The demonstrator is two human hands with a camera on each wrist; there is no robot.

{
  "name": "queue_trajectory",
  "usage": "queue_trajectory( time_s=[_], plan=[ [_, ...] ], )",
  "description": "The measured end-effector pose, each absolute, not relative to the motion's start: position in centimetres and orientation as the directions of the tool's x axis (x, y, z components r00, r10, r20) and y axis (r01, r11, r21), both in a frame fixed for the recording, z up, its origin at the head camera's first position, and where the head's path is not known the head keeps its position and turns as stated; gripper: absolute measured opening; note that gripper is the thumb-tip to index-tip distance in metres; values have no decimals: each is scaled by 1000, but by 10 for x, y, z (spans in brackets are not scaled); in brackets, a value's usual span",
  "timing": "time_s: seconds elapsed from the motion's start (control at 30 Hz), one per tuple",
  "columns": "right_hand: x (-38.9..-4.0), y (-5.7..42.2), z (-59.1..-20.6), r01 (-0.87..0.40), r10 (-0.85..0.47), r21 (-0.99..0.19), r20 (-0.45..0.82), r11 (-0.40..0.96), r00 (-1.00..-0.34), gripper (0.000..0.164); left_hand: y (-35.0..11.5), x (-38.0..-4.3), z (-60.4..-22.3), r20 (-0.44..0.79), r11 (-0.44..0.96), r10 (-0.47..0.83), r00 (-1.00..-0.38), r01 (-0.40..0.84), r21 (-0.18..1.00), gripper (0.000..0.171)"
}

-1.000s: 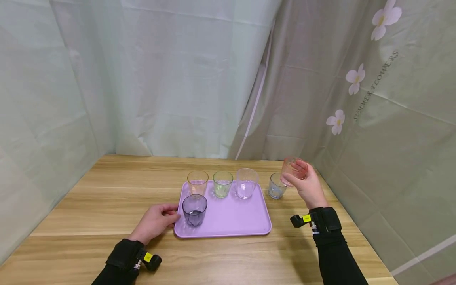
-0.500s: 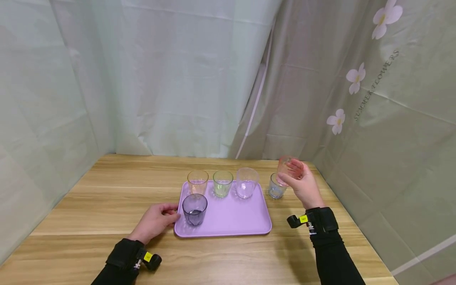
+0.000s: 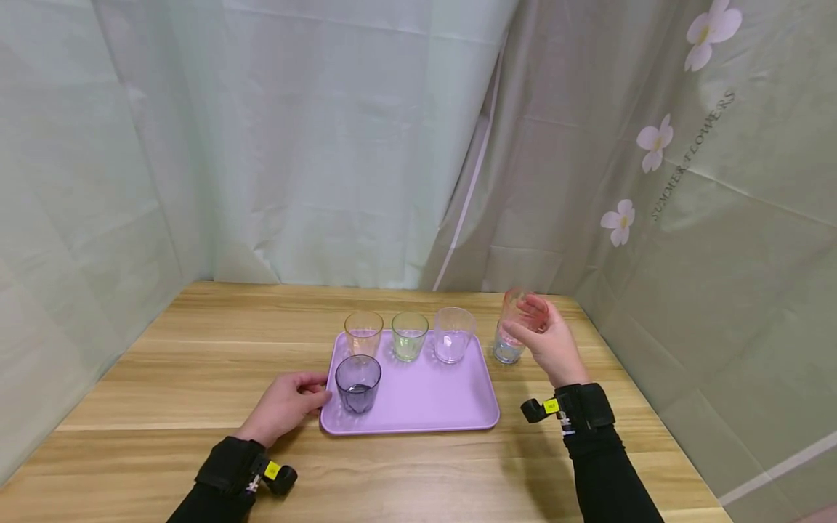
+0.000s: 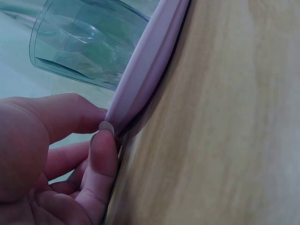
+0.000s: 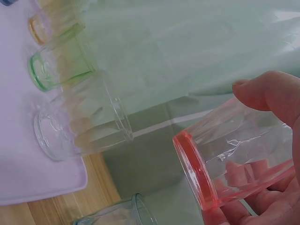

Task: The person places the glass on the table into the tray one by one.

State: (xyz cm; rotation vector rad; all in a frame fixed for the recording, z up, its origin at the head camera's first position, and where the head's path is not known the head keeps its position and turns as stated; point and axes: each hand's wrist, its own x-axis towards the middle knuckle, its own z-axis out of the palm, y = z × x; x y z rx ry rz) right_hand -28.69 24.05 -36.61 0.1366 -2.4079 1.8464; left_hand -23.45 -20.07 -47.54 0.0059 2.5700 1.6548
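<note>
My right hand [image 3: 554, 347] grips a clear glass with a red tint [image 3: 515, 308] around its side, above the table. That red glass overlaps the bluish glass [image 3: 507, 354] standing right of the tray. In the right wrist view, the red glass base [image 5: 196, 171] is apart from the bluish glass [image 5: 117, 214]. At the purple tray's [image 3: 431, 399] left edge, my left hand [image 3: 284, 407] pinches the rim with thumb and forefinger; the left wrist view shows the thumbnail against the tray rim [image 4: 140, 70]. The dark purple glass [image 3: 357, 385] stands on the tray beside that hand.
Along the tray's back stand an amber glass [image 3: 363, 334], a green glass [image 3: 409, 338] and a colourless glass [image 3: 453, 338]. The wooden table [image 3: 405, 479] extends around the tray. Curtains [image 3: 353, 160] enclose the back and both sides.
My right hand has moved left with the red glass, which now overlaps more of the bluish glass in the head view. My left hand and the tray have stayed put.
</note>
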Motion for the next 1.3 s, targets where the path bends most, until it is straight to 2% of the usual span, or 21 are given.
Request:
queue_trajectory(
  time_s=[1.3],
  plan=[
    [-283, 215, -371, -154, -83, -951, 137, 267, -987, 81, -200, -235, -476, -59, 433, 50, -997, -31, 901, 49]
  ],
)
